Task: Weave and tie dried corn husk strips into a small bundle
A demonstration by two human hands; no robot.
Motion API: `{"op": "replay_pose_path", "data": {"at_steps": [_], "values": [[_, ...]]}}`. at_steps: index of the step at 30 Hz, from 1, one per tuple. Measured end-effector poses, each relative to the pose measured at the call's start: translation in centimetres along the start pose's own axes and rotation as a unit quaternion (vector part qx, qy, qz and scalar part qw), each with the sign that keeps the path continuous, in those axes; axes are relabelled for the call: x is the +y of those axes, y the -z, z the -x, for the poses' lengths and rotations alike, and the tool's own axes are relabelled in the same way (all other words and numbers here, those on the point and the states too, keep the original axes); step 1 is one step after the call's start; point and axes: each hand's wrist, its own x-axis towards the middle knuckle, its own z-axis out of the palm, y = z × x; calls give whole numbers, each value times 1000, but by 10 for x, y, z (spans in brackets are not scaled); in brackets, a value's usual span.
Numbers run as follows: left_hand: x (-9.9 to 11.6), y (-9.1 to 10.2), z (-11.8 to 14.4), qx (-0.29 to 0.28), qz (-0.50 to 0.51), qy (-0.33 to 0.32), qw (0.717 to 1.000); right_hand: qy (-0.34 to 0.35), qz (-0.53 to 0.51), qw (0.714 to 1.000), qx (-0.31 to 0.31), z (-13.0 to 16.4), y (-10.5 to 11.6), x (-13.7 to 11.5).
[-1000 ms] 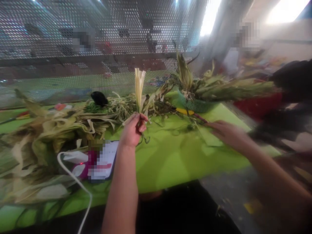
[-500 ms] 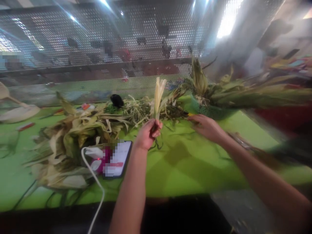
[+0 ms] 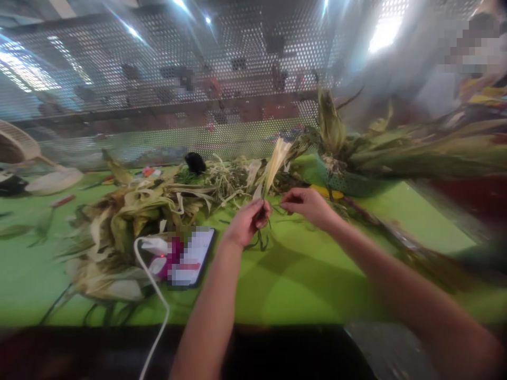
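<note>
My left hand (image 3: 251, 219) is closed round the lower end of a bundle of pale corn husk strips (image 3: 276, 164), which fans out upward and leans right. A dark green thin strip (image 3: 261, 243) dangles in a loop under that hand. Just right of the bundle, my right hand (image 3: 304, 205) has its thumb and fingers pinched together. A thin dark strand shows by its fingertips, but whether they hold it I cannot make out. A yellow object (image 3: 327, 191), perhaps a handle, lies behind the right hand.
Dry corn husks (image 3: 119, 221) pile up at left, beside a phone (image 3: 198, 253) and a white cable (image 3: 164, 306). A green basket (image 3: 344, 182) bears long leaves at right. A perforated metal screen (image 3: 237, 105) stands behind the green table (image 3: 301, 295).
My right hand has moved left, from beside the yellow object to close by the bundle. The bundle in my left hand has tilted to the right. The view has shifted a little.
</note>
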Motion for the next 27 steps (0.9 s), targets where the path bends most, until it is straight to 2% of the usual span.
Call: {"op": "replay_pose_path", "data": {"at_steps": [4,11,16,22,25,27], "values": [[-2,1,-2,10,0,-3,1000,9,-7,1000,19,3,8,0],[-7,0,-3,10,3,-2,1000,21,87,996,14,6,4,0],[-7,1,-5,26,21,-2,999,-9,33,998,46,10,10,-6],[-4,-1,-6,50,32,-3,998,-14,20,999,-26,36,34,-22],[-4,-3,-6,58,27,-3,998,-21,54,998,11,39,33,-27],[-5,-3,-6,62,17,-4,998,-30,39,998,28,35,23,-26]]}}
